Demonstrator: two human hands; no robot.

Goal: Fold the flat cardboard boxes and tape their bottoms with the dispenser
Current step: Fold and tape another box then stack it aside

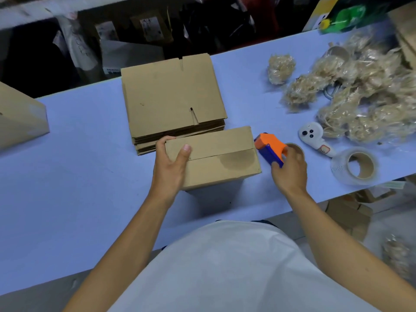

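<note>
A folded cardboard box stands on the blue table in front of me, its two bottom flaps closed on top with a seam between them. My left hand grips the box's left end, thumb on the top flaps. My right hand holds an orange and blue tape dispenser just right of the box, its head near the box's right edge. Behind the box lies a stack of flat cardboard boxes.
A spare roll of clear tape and a white handheld controller lie to the right. Bags of straw-like filler cover the far right. Another cardboard box stands at the left edge. Shelves with bags run behind the table.
</note>
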